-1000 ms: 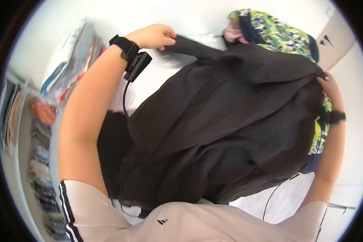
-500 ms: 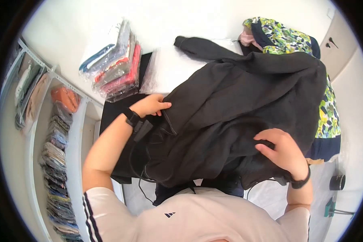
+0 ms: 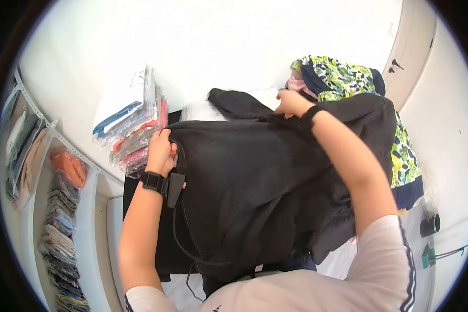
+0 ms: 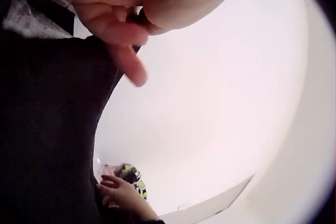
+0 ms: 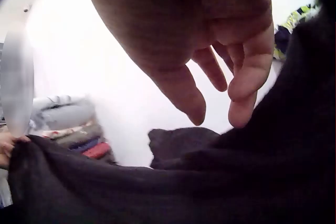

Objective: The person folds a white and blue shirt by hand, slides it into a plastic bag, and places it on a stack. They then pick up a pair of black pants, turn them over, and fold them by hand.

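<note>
A black long-sleeved top (image 3: 255, 177) is spread over the table, one sleeve (image 3: 239, 104) lying out toward the back. My left hand (image 3: 162, 152) pinches the garment's left edge and holds it raised, so the cloth stretches across to the right. In the left wrist view, the fingers of the left hand (image 4: 123, 29) curl at the border of the dark cloth. Near the base of that sleeve, my right hand (image 3: 294, 105) hovers close over the top's far edge. In the right wrist view, the fingers of the right hand (image 5: 220, 77) are loosely bent, thumb apart, with nothing between them.
Folded clothes in clear bags (image 3: 140, 125) are stacked at the table's back left. A green-and-navy patterned garment (image 3: 405, 156) lies under and behind the top on the right. Shelves (image 3: 91, 208) of folded clothes line the left; a door (image 3: 413, 52) is at the back right.
My left hand let go of the sleeve end, came down to the garment's left edge, then lifted that edge. My right hand left the right side and crossed over the cloth to the far edge.
</note>
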The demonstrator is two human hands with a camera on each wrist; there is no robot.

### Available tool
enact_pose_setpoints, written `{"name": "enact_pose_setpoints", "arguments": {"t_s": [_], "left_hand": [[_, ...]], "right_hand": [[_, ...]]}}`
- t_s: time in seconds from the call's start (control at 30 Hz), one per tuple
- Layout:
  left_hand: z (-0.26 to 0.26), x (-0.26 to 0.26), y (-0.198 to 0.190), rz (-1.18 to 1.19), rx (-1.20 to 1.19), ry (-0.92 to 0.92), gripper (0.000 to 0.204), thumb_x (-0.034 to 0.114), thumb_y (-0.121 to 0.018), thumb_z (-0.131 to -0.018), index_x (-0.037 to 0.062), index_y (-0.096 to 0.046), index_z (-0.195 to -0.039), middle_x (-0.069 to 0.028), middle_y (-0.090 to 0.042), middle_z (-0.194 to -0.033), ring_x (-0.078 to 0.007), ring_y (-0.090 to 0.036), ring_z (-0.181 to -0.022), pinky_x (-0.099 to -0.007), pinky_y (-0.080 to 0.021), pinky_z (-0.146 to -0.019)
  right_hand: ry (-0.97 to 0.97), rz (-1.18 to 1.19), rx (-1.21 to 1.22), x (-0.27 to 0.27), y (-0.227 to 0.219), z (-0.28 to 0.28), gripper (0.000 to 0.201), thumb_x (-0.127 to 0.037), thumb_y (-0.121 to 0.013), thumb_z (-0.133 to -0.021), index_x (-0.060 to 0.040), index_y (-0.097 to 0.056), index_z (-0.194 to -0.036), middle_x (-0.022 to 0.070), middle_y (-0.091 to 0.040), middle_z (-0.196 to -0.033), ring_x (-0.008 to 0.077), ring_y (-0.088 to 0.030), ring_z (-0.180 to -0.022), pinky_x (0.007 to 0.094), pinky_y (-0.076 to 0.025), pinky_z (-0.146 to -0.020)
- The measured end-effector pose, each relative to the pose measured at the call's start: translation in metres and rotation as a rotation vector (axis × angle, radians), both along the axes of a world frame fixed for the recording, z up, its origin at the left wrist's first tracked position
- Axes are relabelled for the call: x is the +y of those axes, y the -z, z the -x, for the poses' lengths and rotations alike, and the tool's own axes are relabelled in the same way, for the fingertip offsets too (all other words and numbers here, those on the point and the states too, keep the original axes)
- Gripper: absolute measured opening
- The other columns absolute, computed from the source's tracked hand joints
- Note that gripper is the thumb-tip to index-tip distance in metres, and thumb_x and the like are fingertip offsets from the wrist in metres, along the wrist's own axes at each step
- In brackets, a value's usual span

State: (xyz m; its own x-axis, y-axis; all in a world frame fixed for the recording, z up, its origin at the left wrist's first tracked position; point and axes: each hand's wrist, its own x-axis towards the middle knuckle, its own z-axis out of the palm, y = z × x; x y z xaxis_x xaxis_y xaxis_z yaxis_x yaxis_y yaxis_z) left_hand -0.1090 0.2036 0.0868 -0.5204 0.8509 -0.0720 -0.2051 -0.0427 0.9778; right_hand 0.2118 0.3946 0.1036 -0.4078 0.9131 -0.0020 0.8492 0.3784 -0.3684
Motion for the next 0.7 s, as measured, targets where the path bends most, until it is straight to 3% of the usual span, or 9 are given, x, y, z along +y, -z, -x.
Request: {"name": "enact_pose_setpoints", "arguments": {"t_s": [0.1, 0.17, 0.3, 0.33, 0.37, 0.43, 0.57, 0.67, 0.7], "left_hand": [[-0.018, -0.005, -0.010, 0.006, 0.004, 0.068, 0.018, 0.014, -0.042, -0.092, 0.0010, -0.044, -0.103, -0.0089, -0.054, -0.085, -0.0180, -0.061, -0.052, -0.0209, -0.038, -0.036], [-0.022, -0.001, -0.006, -0.012, 0.036, 0.100, 0.023, 0.014, -0.039, -0.092, -0.0008, -0.040, -0.110, -0.0136, -0.054, -0.098, -0.0251, -0.067, -0.068, -0.0217, -0.047, -0.045], [-0.019, 0.018, 0.014, -0.055, -0.003, 0.065, 0.023, 0.016, -0.040, -0.093, -0.0012, -0.040, -0.108, -0.0135, -0.052, -0.102, -0.0260, -0.065, -0.089, -0.0288, -0.051, -0.070], [-0.019, 0.026, 0.021, -0.097, -0.017, -0.007, 0.023, 0.016, -0.039, -0.093, -0.0014, -0.040, -0.108, -0.0128, -0.052, -0.103, -0.0254, -0.063, -0.090, -0.0306, -0.050, -0.075], [-0.019, 0.034, 0.027, -0.139, -0.031, -0.080, 0.023, 0.016, -0.039, -0.093, -0.0015, -0.040, -0.108, -0.0121, -0.052, -0.103, -0.0248, -0.061, -0.092, -0.0324, -0.048, -0.080], [-0.016, 0.049, 0.039, -0.131, 0.012, -0.140, 0.023, 0.016, -0.040, -0.092, -0.0021, -0.042, -0.105, -0.0127, -0.053, -0.100, -0.0235, -0.059, -0.091, -0.0325, -0.047, -0.080], [0.012, 0.087, 0.061, -0.138, 0.204, -0.336, 0.026, 0.017, -0.044, -0.087, -0.0065, -0.049, -0.098, -0.0174, -0.056, -0.091, -0.0226, -0.055, -0.088, -0.0350, -0.043, -0.077], [0.020, 0.105, 0.070, -0.104, 0.385, -0.431, 0.033, 0.019, -0.046, -0.087, -0.0128, -0.052, -0.092, -0.0190, -0.056, -0.095, -0.0229, -0.054, -0.081, -0.0339, -0.042, -0.072], [0.004, 0.087, 0.046, 0.032, 0.272, -0.178, 0.034, 0.023, -0.048, -0.089, -0.0100, -0.054, -0.090, -0.0165, -0.056, -0.095, -0.0185, -0.052, -0.083, -0.0310, -0.042, -0.073]], "right_hand": [[0.061, 0.172, -0.134, 0.018, 0.026, 0.019, 0.032, -0.016, -0.071, -0.065, 0.0038, -0.067, -0.089, 0.0221, -0.067, -0.087, 0.0274, -0.068, -0.067, 0.0388, -0.054, -0.064], [0.033, 0.127, -0.324, 0.033, 0.049, 0.023, 0.031, -0.017, -0.067, -0.070, 0.0013, -0.067, -0.096, 0.0238, -0.063, -0.103, 0.0346, -0.062, -0.099, 0.0422, -0.050, -0.084], [0.140, -0.294, -0.383, 0.065, 0.040, 0.006, 0.022, -0.010, -0.054, -0.075, 0.0015, -0.067, -0.089, 0.0228, -0.065, -0.095, 0.0354, -0.064, -0.092, 0.0431, -0.051, -0.079], [0.362, -0.743, -0.303, 0.087, 0.043, -0.003, 0.020, -0.010, -0.052, -0.076, 0.0021, -0.065, -0.086, 0.0239, -0.065, -0.089, 0.0373, -0.064, -0.085, 0.0445, -0.052, -0.073], [0.359, -0.741, 0.161, 0.085, 0.023, -0.015, 0.022, -0.010, -0.048, -0.080, 0.0022, -0.064, -0.088, 0.0257, -0.063, -0.085, 0.0404, -0.062, -0.081, 0.0483, -0.050, -0.072], [0.558, -0.821, 0.251, 0.086, -0.019, -0.032, 0.025, -0.011, -0.043, -0.084, 0.0022, -0.062, -0.094, 0.0275, -0.062, -0.085, 0.0427, -0.060, -0.082, 0.0498, -0.048, -0.074], [0.432, -0.971, 0.660, 0.118, -0.051, -0.077, 0.030, -0.017, -0.043, -0.089, 0.0024, -0.060, -0.103, 0.0262, -0.061, -0.100, 0.0403, -0.057, -0.099, 0.0441, -0.043, -0.089], [0.337, -0.808, 0.487, 0.136, -0.045, -0.099, 0.042, -0.018, -0.044, -0.088, -0.0001, -0.047, -0.126, 0.0250, -0.054, -0.120, 0.0366, -0.050, -0.115, 0.0394, -0.038, -0.098], [0.315, -0.790, 0.369, 0.142, -0.038, -0.106, 0.044, -0.018, -0.044, -0.088, -0.0018, -0.046, -0.129, 0.0250, -0.055, -0.119, 0.0371, -0.051, -0.114, 0.0395, -0.039, -0.097]]}}
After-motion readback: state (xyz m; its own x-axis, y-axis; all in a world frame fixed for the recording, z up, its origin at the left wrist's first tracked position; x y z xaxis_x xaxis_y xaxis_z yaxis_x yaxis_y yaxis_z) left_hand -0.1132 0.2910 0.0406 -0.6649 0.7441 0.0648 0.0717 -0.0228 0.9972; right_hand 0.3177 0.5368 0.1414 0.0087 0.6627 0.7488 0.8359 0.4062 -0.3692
